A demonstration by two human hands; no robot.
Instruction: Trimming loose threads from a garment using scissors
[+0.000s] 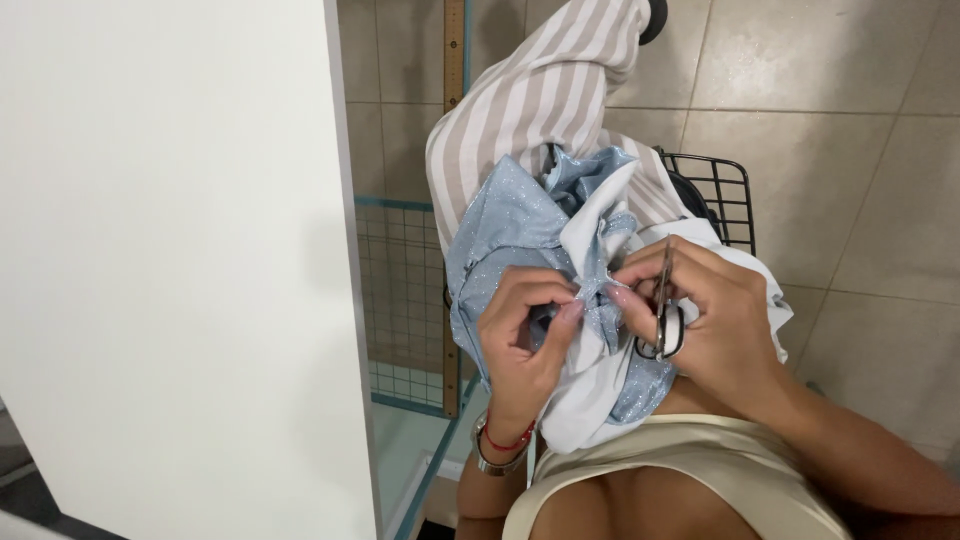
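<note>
A bundle of light blue glittery fabric point(510, 225) with a white lining lies bunched on my lap. My left hand point(520, 335) pinches a fold of the fabric between thumb and fingers near the middle of the bundle. My right hand point(715, 320) holds a small pair of metal scissors point(664, 310), blades pointing up, with its fingertips touching the same fold right beside the left thumb. A red string and a metal bracelet sit on my left wrist.
A white tabletop point(170, 260) fills the left side. Beside it stand a teal wire-grid frame point(400, 300) and a wooden ruler point(453, 60). A black wire basket point(720, 195) sits behind the fabric. My striped trouser leg point(540, 90) stretches over the beige tiled floor point(840, 140).
</note>
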